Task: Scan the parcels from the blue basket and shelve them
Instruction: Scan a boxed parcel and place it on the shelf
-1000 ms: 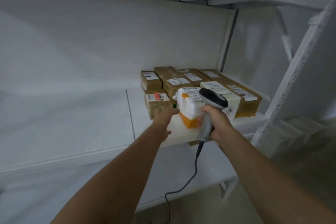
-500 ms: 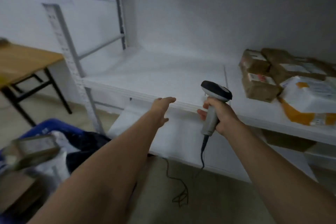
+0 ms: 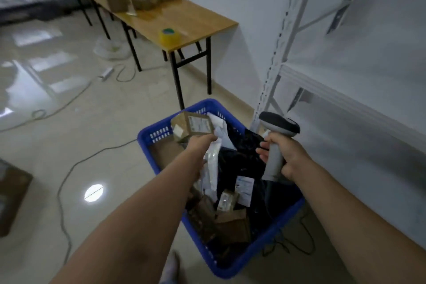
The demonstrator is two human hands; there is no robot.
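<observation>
Left hand (image 3: 200, 144) now grips boxy cardboard parcel (image 3: 192, 125); right hand (image 3: 288, 154), scanner (image 3: 278, 125).

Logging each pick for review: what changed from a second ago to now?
The view swung from the shelf down to the blue basket. The left hand, which had let go of the shelved white parcel, reached in and now grips a small brown box. The right hand holds the scanner as before.

Parcel-crowded basket (image 3: 147, 137) beside shelf upright (image 3: 275, 62)
</observation>
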